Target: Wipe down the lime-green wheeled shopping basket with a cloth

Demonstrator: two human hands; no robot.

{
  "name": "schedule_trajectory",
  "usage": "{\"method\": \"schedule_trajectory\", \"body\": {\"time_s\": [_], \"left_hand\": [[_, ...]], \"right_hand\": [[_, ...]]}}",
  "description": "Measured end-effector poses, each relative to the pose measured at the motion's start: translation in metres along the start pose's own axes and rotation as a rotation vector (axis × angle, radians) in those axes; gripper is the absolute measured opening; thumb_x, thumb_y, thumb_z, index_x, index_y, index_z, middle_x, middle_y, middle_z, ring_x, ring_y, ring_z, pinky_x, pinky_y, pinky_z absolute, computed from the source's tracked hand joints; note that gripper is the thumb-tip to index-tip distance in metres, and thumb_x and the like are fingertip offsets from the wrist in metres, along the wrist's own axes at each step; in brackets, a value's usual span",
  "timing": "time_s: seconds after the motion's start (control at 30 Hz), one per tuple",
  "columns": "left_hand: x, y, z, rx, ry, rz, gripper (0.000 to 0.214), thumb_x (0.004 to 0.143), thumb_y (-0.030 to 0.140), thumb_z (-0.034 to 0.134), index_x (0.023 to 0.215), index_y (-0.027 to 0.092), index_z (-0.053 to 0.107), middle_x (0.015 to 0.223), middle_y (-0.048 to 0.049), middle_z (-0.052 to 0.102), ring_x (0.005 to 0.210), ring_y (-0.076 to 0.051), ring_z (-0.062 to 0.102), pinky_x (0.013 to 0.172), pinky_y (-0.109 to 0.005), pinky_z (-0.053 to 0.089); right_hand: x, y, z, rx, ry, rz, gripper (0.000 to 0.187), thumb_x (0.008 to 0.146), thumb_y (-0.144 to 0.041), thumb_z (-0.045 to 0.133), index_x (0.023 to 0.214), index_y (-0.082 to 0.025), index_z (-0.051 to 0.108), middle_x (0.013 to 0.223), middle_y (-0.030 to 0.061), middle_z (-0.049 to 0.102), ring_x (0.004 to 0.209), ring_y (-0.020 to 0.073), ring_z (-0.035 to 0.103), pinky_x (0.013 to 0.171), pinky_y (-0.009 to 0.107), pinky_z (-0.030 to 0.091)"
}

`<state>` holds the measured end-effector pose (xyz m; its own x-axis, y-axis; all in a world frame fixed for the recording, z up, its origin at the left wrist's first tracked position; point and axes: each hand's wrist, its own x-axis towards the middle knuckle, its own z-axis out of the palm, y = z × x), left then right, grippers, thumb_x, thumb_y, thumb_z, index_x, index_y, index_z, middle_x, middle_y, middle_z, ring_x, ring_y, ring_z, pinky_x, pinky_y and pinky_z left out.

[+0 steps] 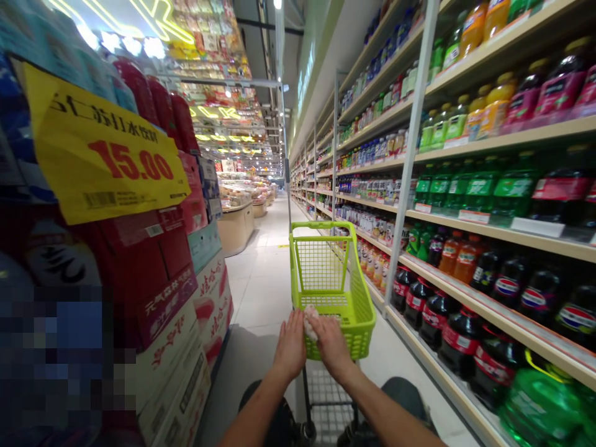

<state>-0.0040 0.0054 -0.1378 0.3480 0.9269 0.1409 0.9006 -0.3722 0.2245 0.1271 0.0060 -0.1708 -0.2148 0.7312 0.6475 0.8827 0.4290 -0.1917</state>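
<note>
Lime-green plastic shopping cart (358, 335) directly ahead in aisle; near edge at both hands, most of basket beyond them and to the right. Crumpled whitish cloth or tissue (311, 321) between the hands, at basket's near-left side. Right hand (331, 340): fingers bent over the cloth, holding it. Left hand (291, 340): fingers straight, together, just beside cloth; can't tell if gripping it. Beige drink shelves (465, 226) right; stacked printed cartons (167, 279), yellow price sign (109, 146) left.
</note>
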Motion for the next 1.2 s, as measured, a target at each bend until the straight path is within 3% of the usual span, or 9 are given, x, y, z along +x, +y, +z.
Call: {"method": "schedule_trajectory", "body": {"time_s": [0.17, 0.33, 0.5, 0.6, 0.7, 0.87, 1.0, 1.1, 1.2], "left_hand": [[-0.001, -0.011, -0.005, 0.092, 0.018, 0.046, 0.063, 0.071, 0.005, 0.028, 0.134, 0.013, 0.028, 0.146, -0.0073, 0.02, 0.134, -0.017, 0.015, 0.109, -0.045, 0.009], [-0.002, 0.001, -0.003, -0.067, 0.076, -0.004, 0.062, 0.069, 0.007, 0.036, 0.13, 0.015, 0.035, 0.144, -0.0076, 0.026, 0.134, -0.02, 0.016, 0.108, -0.049, 0.005], [-0.006, 0.05, 0.0, -1.075, 0.178, 0.014, 0.047, 0.076, 0.027, 0.046, 0.121, 0.014, 0.043, 0.129, -0.0113, 0.048, 0.119, -0.02, 0.043, 0.102, -0.036, 0.031], [-0.007, 0.073, 0.003, -1.712, 0.102, -0.168, 0.044, 0.069, 0.037, 0.058, 0.108, 0.017, 0.05, 0.109, -0.009, 0.062, 0.099, -0.02, 0.058, 0.086, -0.033, 0.045], [-0.007, 0.079, 0.009, -2.045, 0.108, -0.352, 0.041, 0.058, 0.034, 0.069, 0.092, 0.018, 0.053, 0.085, -0.0038, 0.067, 0.081, -0.018, 0.064, 0.073, -0.029, 0.049], [-0.013, 0.062, 0.026, -2.006, 0.184, -0.561, 0.028, 0.059, 0.017, 0.068, 0.082, 0.017, 0.052, 0.072, 0.0016, 0.064, 0.063, -0.01, 0.06, 0.064, -0.022, 0.046], [-0.026, 0.047, 0.037, -1.943, -0.05, -0.7, 0.01, 0.069, 0.02, 0.057, 0.077, 0.016, 0.053, 0.065, 0.0016, 0.06, 0.057, -0.01, 0.056, 0.054, -0.021, 0.041], [-0.033, 0.039, 0.033, -1.938, -0.22, -0.683, 0.017, 0.073, 0.03, 0.052, 0.081, 0.016, 0.057, 0.071, -0.0014, 0.062, 0.065, -0.015, 0.058, 0.058, -0.026, 0.042], [-0.03, 0.028, 0.017, -1.788, -0.4, -0.587, 0.031, 0.077, 0.044, 0.044, 0.088, 0.019, 0.059, 0.08, -0.0014, 0.065, 0.074, -0.016, 0.059, 0.071, -0.032, 0.042]], "right_hand": [[-0.019, 0.048, -0.028, 0.067, 0.001, 0.003, 0.041, 0.076, -0.007, 0.044, 0.11, -0.025, 0.057, 0.107, 0.0062, 0.063, 0.099, 0.021, 0.055, 0.091, 0.043, 0.037], [-0.031, 0.078, -0.054, 0.314, 0.202, 0.293, 0.042, 0.071, -0.013, 0.042, 0.109, -0.021, 0.058, 0.113, 0.0062, 0.061, 0.108, 0.0227, 0.052, 0.096, 0.045, 0.036], [-0.014, 0.025, -0.045, 0.78, 0.209, 0.573, 0.037, 0.075, -0.032, 0.042, 0.103, -0.014, 0.059, 0.099, 0.0097, 0.066, 0.094, 0.0244, 0.06, 0.084, 0.038, 0.047], [-0.017, 0.002, -0.035, 0.884, 0.175, 0.645, 0.037, 0.076, -0.038, 0.041, 0.098, -0.014, 0.06, 0.096, 0.0102, 0.067, 0.094, 0.0244, 0.06, 0.082, 0.035, 0.048], [-0.028, 0.0, -0.027, 0.812, 0.201, 0.677, 0.038, 0.076, -0.038, 0.042, 0.102, -0.014, 0.057, 0.098, 0.0115, 0.065, 0.095, 0.0246, 0.06, 0.082, 0.036, 0.048], [-0.054, 0.0, -0.028, 0.456, 0.283, 0.361, 0.039, 0.078, -0.028, 0.045, 0.115, -0.018, 0.052, 0.126, 0.0139, 0.048, 0.117, 0.0266, 0.044, 0.096, 0.044, 0.038], [-0.082, -0.008, -0.024, 0.318, -0.041, -0.136, 0.062, 0.072, -0.015, 0.052, 0.132, -0.02, 0.037, 0.138, 0.0111, 0.035, 0.127, 0.0253, 0.031, 0.101, 0.044, 0.033], [-0.086, -0.007, -0.02, 0.223, -0.099, -0.194, 0.067, 0.069, -0.01, 0.054, 0.133, -0.017, 0.036, 0.137, 0.0133, 0.037, 0.125, 0.025, 0.035, 0.098, 0.042, 0.037], [-0.062, -0.002, -0.028, 0.188, -0.072, -0.309, 0.046, 0.077, -0.01, 0.049, 0.12, -0.025, 0.052, 0.133, 0.006, 0.044, 0.122, 0.0209, 0.039, 0.098, 0.036, 0.039]]}}
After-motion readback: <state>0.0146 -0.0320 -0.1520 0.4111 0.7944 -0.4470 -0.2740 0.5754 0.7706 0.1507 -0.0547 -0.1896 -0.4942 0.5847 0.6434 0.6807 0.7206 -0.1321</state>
